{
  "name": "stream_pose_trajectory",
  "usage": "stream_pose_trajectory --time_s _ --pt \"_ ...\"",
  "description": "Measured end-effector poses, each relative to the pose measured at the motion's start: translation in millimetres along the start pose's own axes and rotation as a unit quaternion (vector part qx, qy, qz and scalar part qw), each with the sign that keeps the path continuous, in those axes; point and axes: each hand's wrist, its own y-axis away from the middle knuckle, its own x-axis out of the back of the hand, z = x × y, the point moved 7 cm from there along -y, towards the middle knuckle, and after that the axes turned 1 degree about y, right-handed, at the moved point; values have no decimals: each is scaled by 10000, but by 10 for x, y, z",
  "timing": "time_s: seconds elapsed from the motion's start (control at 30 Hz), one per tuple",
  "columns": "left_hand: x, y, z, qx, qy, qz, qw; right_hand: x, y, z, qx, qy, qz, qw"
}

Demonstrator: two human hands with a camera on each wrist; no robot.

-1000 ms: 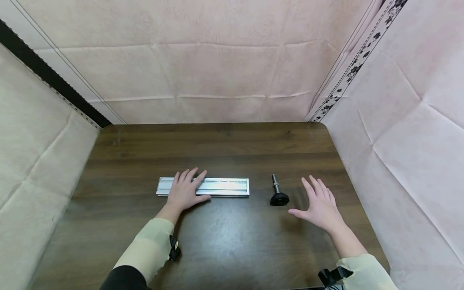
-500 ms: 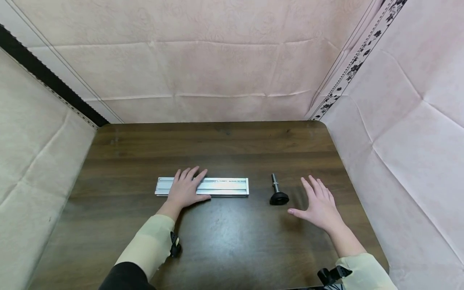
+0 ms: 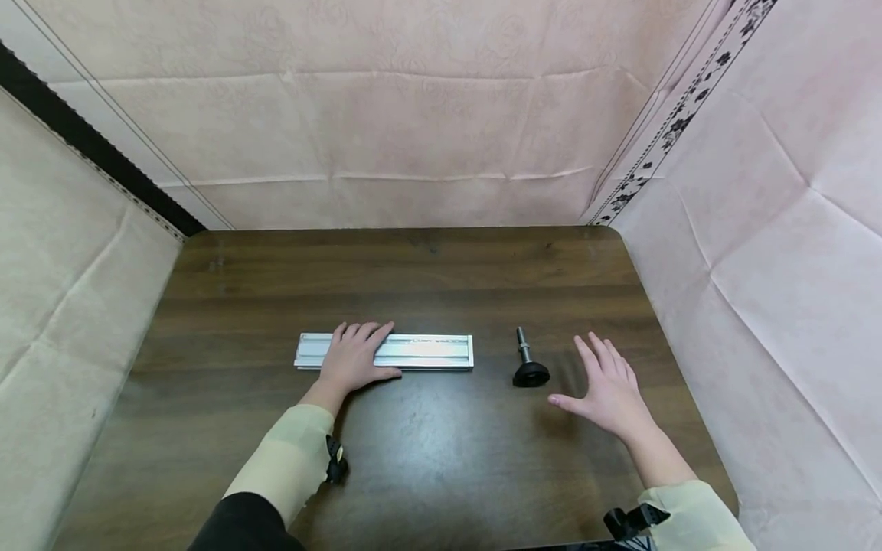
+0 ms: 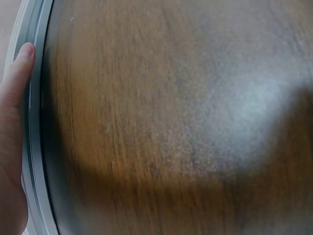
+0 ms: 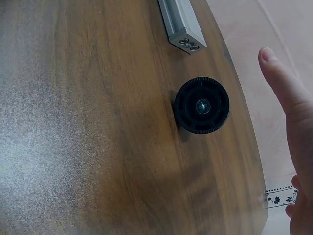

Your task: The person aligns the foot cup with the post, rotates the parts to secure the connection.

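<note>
My left hand [image 3: 351,362] lies across a silver aluminium profile [image 3: 430,352] that is flat on the table. The fingers bend over its far edge, and the thumb [image 4: 24,61] lies against the near side, as the left wrist view shows. My right hand [image 3: 609,389] is held with fingers spread and nothing in it, to the right of a levelling foot [image 3: 528,371]. That foot has a black round base and a threaded metal stem pointing away from me. In the right wrist view its black base [image 5: 190,117] faces the camera, apart from my right thumb [image 5: 279,78].
The brown wooden table [image 3: 427,459] carries both parts, with a gap between the profile's right end and the foot. Pale cloth walls [image 3: 427,138] rise behind and on both sides. Each forearm wears a black strap-on camera mount.
The left fingertips have drawn in closer to the profile's far edge. Profile, levelling foot and right hand keep their places; the head view has tilted slightly.
</note>
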Motion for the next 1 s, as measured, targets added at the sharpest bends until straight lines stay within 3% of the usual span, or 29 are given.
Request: stream_pose_trajectory --time_s 0.37,0.7,0.87,1.0 --pt "35 29 -2 35 6 35 10000 -7 14 -9 -19 -2 -60 10000" --pt "89 98 5 133 235 289 9992 20 -2 -42 -13 -45 -128 9999" --pt "144 163 72 119 352 543 9978 29 -21 -69 -2 -104 -191 9998" --pt "220 224 137 234 542 984 9934 31 -30 -91 27 -107 -201 9997"
